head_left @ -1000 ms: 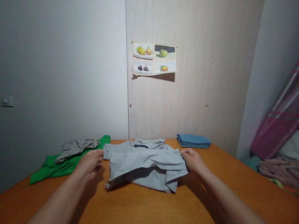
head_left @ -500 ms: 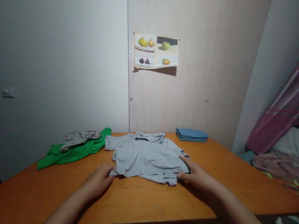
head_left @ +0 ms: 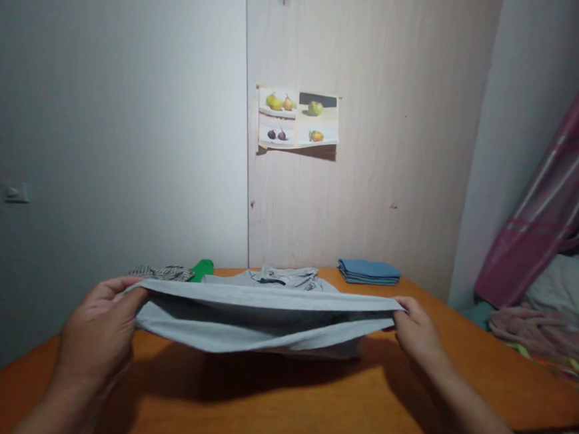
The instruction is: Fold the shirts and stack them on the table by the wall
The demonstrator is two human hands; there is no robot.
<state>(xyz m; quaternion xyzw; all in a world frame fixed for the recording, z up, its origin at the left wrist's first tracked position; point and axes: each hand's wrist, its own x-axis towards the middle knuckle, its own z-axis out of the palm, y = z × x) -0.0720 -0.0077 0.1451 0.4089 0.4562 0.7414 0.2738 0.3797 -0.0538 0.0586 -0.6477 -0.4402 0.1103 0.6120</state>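
A grey t-shirt [head_left: 262, 312] is stretched wide above the orange wooden table [head_left: 275, 403], its collar end still resting on the table near the wall. My left hand [head_left: 97, 332] is closed on the shirt's bottom hem at the left corner. My right hand [head_left: 414, 327] pinches the same hem at the right corner. The hem is lifted and pulled taut between both hands, and the fabric below it sags in a shallow curve.
A folded blue cloth [head_left: 369, 272] lies at the table's back right by the wooden panel. A striped garment [head_left: 162, 272] and a green garment [head_left: 201, 269] peek out behind the lifted shirt at back left. Pink bedding [head_left: 541, 327] lies to the right.
Both hands moved from the shirt's sleeves to its bottom hem, gripped the corners, then lifted and spread the hem wide above the table.
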